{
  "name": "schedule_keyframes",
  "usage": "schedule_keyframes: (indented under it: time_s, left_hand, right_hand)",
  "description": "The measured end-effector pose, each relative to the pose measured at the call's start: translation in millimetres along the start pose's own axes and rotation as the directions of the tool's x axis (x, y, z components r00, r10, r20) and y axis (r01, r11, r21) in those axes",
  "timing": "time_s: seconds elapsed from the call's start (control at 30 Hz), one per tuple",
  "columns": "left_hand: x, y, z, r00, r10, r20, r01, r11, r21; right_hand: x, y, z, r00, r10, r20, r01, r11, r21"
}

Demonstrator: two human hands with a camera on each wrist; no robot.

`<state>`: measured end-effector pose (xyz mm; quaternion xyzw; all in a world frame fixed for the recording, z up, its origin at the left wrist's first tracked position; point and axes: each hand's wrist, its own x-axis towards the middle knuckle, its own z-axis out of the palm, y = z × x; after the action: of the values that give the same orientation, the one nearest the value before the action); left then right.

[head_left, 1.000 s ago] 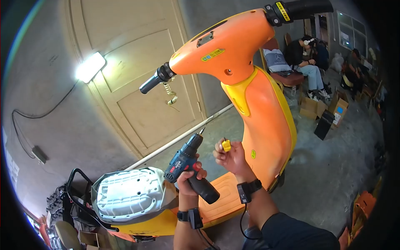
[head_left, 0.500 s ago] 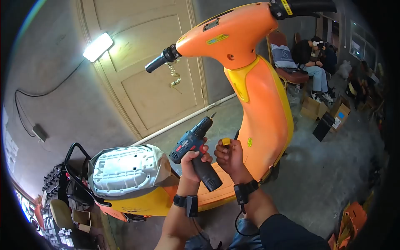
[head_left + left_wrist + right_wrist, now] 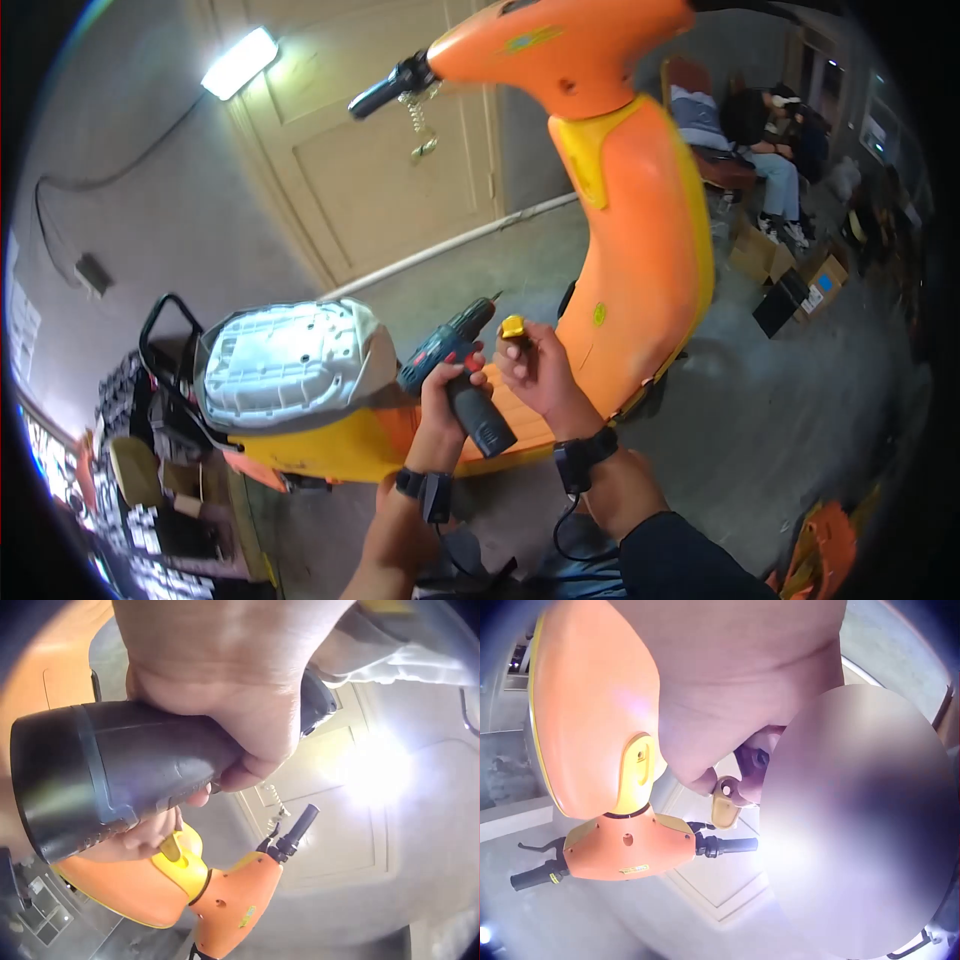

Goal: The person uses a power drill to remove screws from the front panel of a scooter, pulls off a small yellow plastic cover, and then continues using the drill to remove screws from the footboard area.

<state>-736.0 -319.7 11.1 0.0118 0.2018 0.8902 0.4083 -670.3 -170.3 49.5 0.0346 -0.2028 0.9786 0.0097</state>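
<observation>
My left hand [image 3: 440, 402] grips a dark blue cordless drill [image 3: 430, 362] by its handle, the bit pointing up and away. In the left wrist view the thick black base of the drill [image 3: 142, 754] fills much of the picture. Close to its right, my right hand [image 3: 538, 370] pinches a small yellow plastic piece [image 3: 513, 327] between thumb and fingers. The right wrist view shows a round hole through this piece [image 3: 724, 814]. Both hands are above the footboard of an orange and yellow scooter [image 3: 630, 250], and neither touches it.
A white ribbed panel [image 3: 290, 360] lies over the scooter's rear, beside a black rail [image 3: 165, 345]. Behind stand a beige door [image 3: 390, 180] and a bright lamp [image 3: 240, 62]. At the back right a person [image 3: 770, 150] sits near cardboard boxes [image 3: 762, 255].
The head view has tipped down, so the scooter sits higher in it. My right hand has turned and brought the yellow piece left, closer to the drill. Both grips stay the same.
</observation>
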Motion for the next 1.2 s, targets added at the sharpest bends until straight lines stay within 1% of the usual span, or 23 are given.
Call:
schedule_keyframes:
  time_s: [0.07, 0.13, 0.17, 0.23, 0.3, 0.37, 0.43, 0.47, 0.53, 0.6, 0.63, 0.67, 0.7, 0.73, 0.77, 0.8, 0.83, 0.87, 0.93, 1.0, 1.07, 1.13, 1.2]
  left_hand:
    - [3.6, -1.9, -9.5, 0.999, -0.039, 0.009, 0.039, 0.998, -0.045]
    - [7.6, -2.2, -17.6, 1.000, -0.019, -0.007, 0.018, 1.000, -0.019]
    - [7.8, -2.4, -18.4, 0.999, -0.032, 0.006, 0.033, 0.999, -0.022]
    - [9.6, 0.7, -16.1, 0.999, -0.049, 0.019, 0.049, 0.999, 0.013]
    - [8.5, 6.2, -12.8, 0.997, -0.058, 0.052, 0.054, 0.996, 0.075]
    - [9.5, 8.7, -10.3, 0.997, -0.056, 0.055, 0.055, 0.998, 0.031]
    - [13.8, 7.1, -12.9, 0.994, -0.066, 0.086, 0.067, 0.998, -0.006]
    - [15.8, 7.8, -13.1, 0.995, -0.053, 0.083, 0.054, 0.998, -0.011]
    - [17.4, 8.6, -12.3, 0.997, -0.024, 0.080, 0.023, 1.000, 0.014]
    - [17.9, 6.6, -14.8, 0.997, -0.020, 0.077, 0.022, 0.999, -0.025]
    - [15.2, 8.7, -11.1, 0.985, -0.071, 0.158, 0.083, 0.994, -0.073]
    - [12.0, 11.4, -11.8, 0.966, -0.101, 0.237, 0.123, 0.989, -0.080]
    - [11.7, 5.7, -9.9, 0.972, -0.075, 0.222, 0.106, 0.986, -0.130]
    - [11.9, 4.0, -13.1, 0.982, -0.080, 0.169, 0.104, 0.985, -0.136]
    - [8.9, 3.5, -11.9, 0.985, -0.100, 0.141, 0.126, 0.974, -0.188]
    - [15.0, -4.4, -19.3, 0.982, -0.044, 0.181, 0.085, 0.970, -0.227]
    - [16.4, -6.0, -22.8, 0.978, -0.024, 0.208, 0.072, 0.971, -0.226]
    - [17.7, -10.2, -25.0, 0.963, 0.002, 0.268, 0.060, 0.973, -0.221]
    - [9.9, -11.2, -9.8, 0.988, 0.046, 0.148, -0.011, 0.974, -0.228]
    - [11.1, -11.0, -18.9, 0.991, -0.009, 0.130, 0.031, 0.984, -0.174]
    - [14.9, -13.3, -24.9, 0.992, -0.017, 0.128, 0.043, 0.978, -0.205]
    - [20.3, -16.4, -26.2, 0.996, 0.041, 0.082, -0.017, 0.963, -0.271]
    - [17.9, -10.3, -25.6, 0.992, -0.047, 0.121, 0.086, 0.935, -0.345]
  right_hand:
    - [4.2, 5.8, -11.0, 1.000, -0.020, -0.006, 0.019, 0.995, -0.101]
    - [4.4, 5.8, -11.4, 0.995, 0.012, 0.096, -0.006, 0.998, -0.060]
    - [3.0, 3.7, -8.3, 0.995, 0.016, 0.101, -0.008, 0.997, -0.080]
    - [3.2, 2.0, 0.8, 0.999, 0.021, 0.027, -0.019, 0.997, -0.071]
    - [6.1, 0.9, 8.2, 0.998, 0.043, -0.047, -0.050, 0.987, -0.151]
    - [8.5, -3.0, 9.7, 0.993, 0.069, -0.096, -0.088, 0.974, -0.211]
    - [11.0, -6.0, 8.4, 0.962, 0.058, -0.267, -0.157, 0.917, -0.367]
    - [12.6, -6.1, 8.5, 0.962, 0.071, -0.262, -0.168, 0.913, -0.371]
    - [13.8, -6.3, -3.0, 0.927, 0.022, -0.374, -0.226, 0.829, -0.511]
    - [12.1, -3.4, 2.9, 0.921, -0.030, -0.389, -0.225, 0.774, -0.592]
    - [12.6, -3.1, 1.1, 0.926, -0.059, -0.372, -0.201, 0.757, -0.621]
    - [14.6, 1.0, -10.6, 0.901, -0.155, -0.405, -0.169, 0.734, -0.658]
    - [12.2, -4.3, -12.1, 0.930, -0.151, -0.334, -0.162, 0.648, -0.744]
    - [16.3, 0.7, -22.8, 0.932, -0.239, -0.273, -0.090, 0.575, -0.813]
    - [18.2, 5.6, -26.9, 0.921, -0.332, -0.206, -0.050, 0.422, -0.905]
    - [19.4, 4.5, -31.5, 0.908, -0.368, -0.202, -0.116, 0.242, -0.963]
    - [23.0, 8.8, -40.5, 0.915, -0.399, -0.059, 0.008, 0.164, -0.986]
    - [21.2, 8.5, -48.8, 0.928, -0.373, -0.025, 0.031, 0.144, -0.989]
    - [19.7, 10.1, -44.6, 0.942, -0.337, 0.000, -0.010, -0.029, -1.000]
    - [15.4, 23.0, -33.8, 0.933, -0.361, 0.016, -0.018, -0.090, -0.996]
    - [18.2, 20.9, -38.3, 0.955, -0.295, -0.021, -0.041, -0.060, -0.997]
    - [22.5, 23.5, -42.6, 0.957, -0.289, -0.009, -0.010, -0.001, -1.000]
    - [31.8, 24.4, -60.4, 0.951, -0.280, 0.129, 0.135, 0.004, -0.991]
